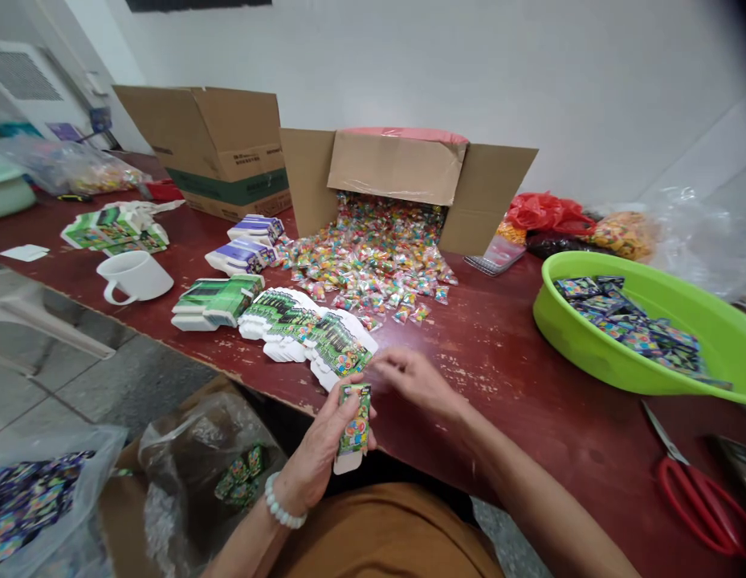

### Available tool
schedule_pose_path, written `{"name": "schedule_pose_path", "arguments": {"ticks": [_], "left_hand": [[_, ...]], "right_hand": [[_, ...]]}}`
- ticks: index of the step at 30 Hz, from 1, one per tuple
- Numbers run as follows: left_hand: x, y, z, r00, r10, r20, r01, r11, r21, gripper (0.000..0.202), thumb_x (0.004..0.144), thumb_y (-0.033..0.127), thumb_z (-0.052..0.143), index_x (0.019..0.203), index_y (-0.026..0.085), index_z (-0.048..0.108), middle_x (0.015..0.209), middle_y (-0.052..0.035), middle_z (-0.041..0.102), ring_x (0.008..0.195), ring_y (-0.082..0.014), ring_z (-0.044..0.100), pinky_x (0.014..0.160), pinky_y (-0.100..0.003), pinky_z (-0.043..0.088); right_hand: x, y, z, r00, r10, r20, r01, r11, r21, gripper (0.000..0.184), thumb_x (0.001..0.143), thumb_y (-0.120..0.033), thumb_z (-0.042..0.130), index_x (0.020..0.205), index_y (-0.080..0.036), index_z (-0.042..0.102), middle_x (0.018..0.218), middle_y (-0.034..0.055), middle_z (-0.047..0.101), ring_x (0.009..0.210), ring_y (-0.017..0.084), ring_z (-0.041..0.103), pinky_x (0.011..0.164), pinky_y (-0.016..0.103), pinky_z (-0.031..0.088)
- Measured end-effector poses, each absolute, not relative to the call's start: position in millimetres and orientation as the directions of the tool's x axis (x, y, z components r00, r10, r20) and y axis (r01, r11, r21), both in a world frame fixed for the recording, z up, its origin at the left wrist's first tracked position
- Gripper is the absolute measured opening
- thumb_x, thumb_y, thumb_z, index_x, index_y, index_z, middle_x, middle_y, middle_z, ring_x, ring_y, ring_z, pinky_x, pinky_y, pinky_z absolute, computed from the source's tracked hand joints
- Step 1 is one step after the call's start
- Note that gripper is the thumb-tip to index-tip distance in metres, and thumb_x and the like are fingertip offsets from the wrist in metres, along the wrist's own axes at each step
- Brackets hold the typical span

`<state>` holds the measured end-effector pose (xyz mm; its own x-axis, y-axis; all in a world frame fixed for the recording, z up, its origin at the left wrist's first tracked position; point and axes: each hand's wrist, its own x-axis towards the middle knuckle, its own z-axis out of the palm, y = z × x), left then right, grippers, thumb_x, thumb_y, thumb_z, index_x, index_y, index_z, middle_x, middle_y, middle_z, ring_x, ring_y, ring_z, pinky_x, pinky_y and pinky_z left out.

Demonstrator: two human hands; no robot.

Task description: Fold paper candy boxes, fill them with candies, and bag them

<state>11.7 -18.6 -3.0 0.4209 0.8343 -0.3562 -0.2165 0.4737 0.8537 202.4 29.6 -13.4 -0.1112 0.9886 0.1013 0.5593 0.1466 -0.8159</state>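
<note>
One small carton in hand, a long stack of flats waiting

The left hand (315, 457) grips the small carton (354, 425) upright at 6 o'clock, just off the table edge. The right hand (414, 377) has its fingers drawn narrow by the carton's top; whether they touch it is unclear. Judging by the flat cartons (306, 333) fanned at 10 o'clock and the candies (373, 257) spilling from the cardboard box (397, 164) at 12, most work remains. The plastic bag (228, 474) at 8 o'clock holds few pieces, blurred; the carton's inside is hidden.
</note>
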Motion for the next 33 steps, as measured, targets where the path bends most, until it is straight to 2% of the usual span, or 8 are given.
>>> {"name": "schedule_pose_path", "arguments": {"ticks": [3,6,10,16,19,22,28,33], "left_hand": [[-0.3,-24.7,-8.5,0.492,0.793,-0.360,-0.179,0.497,0.849,0.044,0.085,0.039,0.062,0.124,0.023,0.051,0.104,-0.0071,0.064,0.093,-0.0168,0.061,0.083,-0.027,0.046],[-18.5,-27.6,-17.5,0.574,0.735,-0.362,-0.071,0.484,0.872,0.038,0.079,0.036,0.069,0.112,0.020,0.058,0.101,-0.0059,0.064,0.092,-0.0171,0.057,0.081,-0.027,0.044],[-53.5,-21.8,-23.8,0.574,0.690,-0.442,0.187,0.415,0.890,0.042,0.071,0.036,0.074,0.106,0.020,0.058,0.080,0.0013,0.058,0.075,-0.0149,0.053,0.069,-0.026,0.043],[-108.2,-5.6,-24.4,0.516,0.595,-0.616,0.644,0.205,0.737,0.047,0.063,0.035,0.076,0.105,0.019,0.065,0.099,-0.0040,0.062,0.093,-0.0236,0.055,0.081,-0.031,0.043],[-109.6,-3.0,-20.3,0.606,0.516,-0.606,0.518,0.322,0.793,0.039,0.070,0.042,0.072,0.099,0.019,0.062,0.089,-0.0024,0.061,0.081,-0.0191,0.056,0.071,-0.029,0.046],[-87.3,-2.1,-8.5,0.636,0.589,-0.500,0.260,0.446,0.856,0.037,0.081,0.043,0.063,0.109,0.022,0.052,0.100,-0.0047,0.061,0.078,-0.0161,0.059,0.070,-0.028,0.046],[-23.4,0.6,8.7,0.641,0.720,-0.267,0.002,0.346,0.938,0.039,0.086,0.035,0.061,0.120,0.021,0.047,0.099,-0.0058,0.061,0.075,-0.0150,0.062,0.071,-0.028,0.046],[-2.9,-4.2,10.9,0.615,0.757,-0.221,-0.064,0.327,0.943,0.054,0.082,0.029,0.063,0.131,0.020,0.043,0.089,-0.0016,0.056,0.065,-0.0106,0.053,0.063,-0.025,0.046]], "right_hand": [[243.5,73.2,-19.5,0.227,0.965,0.131,0.653,-0.051,-0.756,0.031,0.090,-0.028,0.049,0.115,-0.016,0.063,0.118,0.0133,0.060,0.107,0.026,0.057,0.095,0.041,0.042],[277.9,106.0,-28.6,0.401,0.911,0.101,0.670,-0.216,-0.711,0.041,0.083,-0.029,0.058,0.119,-0.011,0.060,0.127,0.0218,0.051,0.115,0.034,0.052,0.097,0.048,0.037],[297.1,122.6,-42.6,0.459,0.889,0.000,0.635,-0.327,-0.700,0.023,0.069,-0.036,0.072,0.082,-0.017,0.071,0.098,0.0133,0.066,0.097,0.031,0.061,0.084,0.040,0.043],[301.5,114.6,-39.5,0.473,0.879,-0.067,0.460,-0.310,-0.832,0.029,0.063,-0.046,0.072,0.069,-0.018,0.065,0.061,0.0019,0.064,0.061,0.017,0.057,0.058,0.027,0.041],[289.3,93.9,-27.7,0.406,0.912,-0.065,0.338,-0.215,-0.916,0.042,0.065,-0.057,0.066,0.074,-0.016,0.065,0.061,0.0014,0.063,0.051,0.012,0.050,0.050,0.024,0.037],[262.0,65.7,-12.7,0.303,0.951,-0.056,0.241,-0.133,-0.961,0.045,0.068,-0.061,0.065,0.076,-0.017,0.065,0.064,0.0011,0.063,0.050,0.010,0.048,0.049,0.023,0.037],[201.4,18.2,8.3,0.110,0.993,0.042,0.026,0.039,-0.999,0.032,0.074,-0.048,0.070,0.070,-0.017,0.063,0.064,-0.0003,0.062,0.056,0.010,0.050,0.055,0.023,0.040],[185.2,2.2,5.4,0.099,0.992,0.081,0.076,0.073,-0.994,0.025,0.077,-0.041,0.070,0.073,-0.017,0.064,0.071,0.0016,0.066,0.064,0.014,0.057,0.062,0.026,0.045]]}}
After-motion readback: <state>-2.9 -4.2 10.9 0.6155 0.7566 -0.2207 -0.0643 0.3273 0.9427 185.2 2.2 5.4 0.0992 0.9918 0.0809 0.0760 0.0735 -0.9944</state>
